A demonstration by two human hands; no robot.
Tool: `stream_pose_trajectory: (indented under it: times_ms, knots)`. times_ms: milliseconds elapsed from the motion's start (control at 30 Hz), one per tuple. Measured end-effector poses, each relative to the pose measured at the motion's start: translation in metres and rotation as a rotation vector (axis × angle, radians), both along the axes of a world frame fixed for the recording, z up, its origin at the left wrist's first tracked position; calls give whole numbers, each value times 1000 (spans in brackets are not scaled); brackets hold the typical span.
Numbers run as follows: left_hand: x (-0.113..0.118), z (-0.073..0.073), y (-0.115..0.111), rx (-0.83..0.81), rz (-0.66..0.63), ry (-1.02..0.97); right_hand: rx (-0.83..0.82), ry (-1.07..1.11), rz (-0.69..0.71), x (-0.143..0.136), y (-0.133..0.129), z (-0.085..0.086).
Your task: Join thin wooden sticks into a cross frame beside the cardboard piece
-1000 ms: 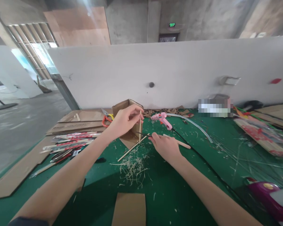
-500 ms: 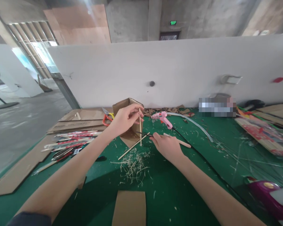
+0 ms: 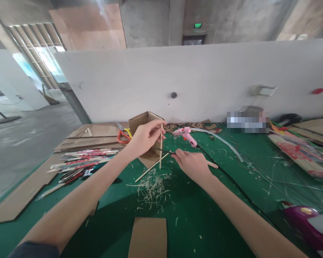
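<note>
My left hand (image 3: 148, 138) pinches the upper end of a thin wooden stick (image 3: 160, 152), which stands nearly upright over the green table. A slim dark tool (image 3: 166, 151) is gripped in my right hand (image 3: 191, 164), and its thin end crosses the stick below my left fingers. What kind of tool it is cannot be made out. A second stick (image 3: 150, 167) lies slanted on the table behind the upright one. Just in front is a pile of curly shavings (image 3: 154, 190). An open cardboard box (image 3: 148, 156) stands behind my left hand.
Orange-and-yellow scissors (image 3: 123, 136), wrapped sticks (image 3: 83, 159) and cardboard sheets (image 3: 83, 142) lie at the left. A pink glue gun (image 3: 187, 136) with a black cable is beyond my right hand. A cardboard piece (image 3: 147, 237) lies at the near edge, a purple device (image 3: 304, 222) at the near right.
My left hand and the upright stick have shifted slightly right. My right hand has moved a little right with the dark tool, now covering more of the pale stick behind it.
</note>
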State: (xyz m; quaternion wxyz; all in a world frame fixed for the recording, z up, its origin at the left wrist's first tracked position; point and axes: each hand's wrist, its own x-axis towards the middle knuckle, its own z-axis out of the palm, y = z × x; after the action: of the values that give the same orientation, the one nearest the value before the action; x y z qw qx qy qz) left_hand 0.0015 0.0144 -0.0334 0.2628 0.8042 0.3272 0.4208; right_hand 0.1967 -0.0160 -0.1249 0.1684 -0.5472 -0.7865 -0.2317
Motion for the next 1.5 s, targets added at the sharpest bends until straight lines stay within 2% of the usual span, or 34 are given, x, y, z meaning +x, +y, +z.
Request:
stream_pose_trajectory:
  times_ms: [133,267,333,467,567,700,867,933,1067,1200,1400,1500]
  knots:
    - [-3,-2,3,-7,-17,5,-64,-24,-23,-2,-4,-4]
    - [-5,-1,5,-21,-21,28,-140,-93,47,0,-7,-15]
    - [-5,0,4,-27,-32,33,-118,-92,66,1,-5,-17]
    - [-5,1,3,-6,-35,56,-42,-21,11,-1,0,-16]
    - [-5,0,5,18,-17,70,-87,-25,2,-3,-1,-16]
    - [-6,-2,7,33,6,84,-172,-89,57,0,-4,-18]
    - [-5,-2,7,45,-5,78,-85,-25,0,0,-3,-16]
    - [-6,-3,8,47,-1,72,-100,-36,-9,-2,-3,-16]
    - [-8,-4,10,19,6,50,-159,-83,64,-4,-4,-15]
    - [-7,-2,8,20,2,54,-106,-28,7,-3,-3,-12]
    - [-8,-2,9,10,17,72,-217,-113,74,-1,-5,-10]
    - [-7,-3,9,10,-9,50,-162,-66,11,-1,-5,-8]
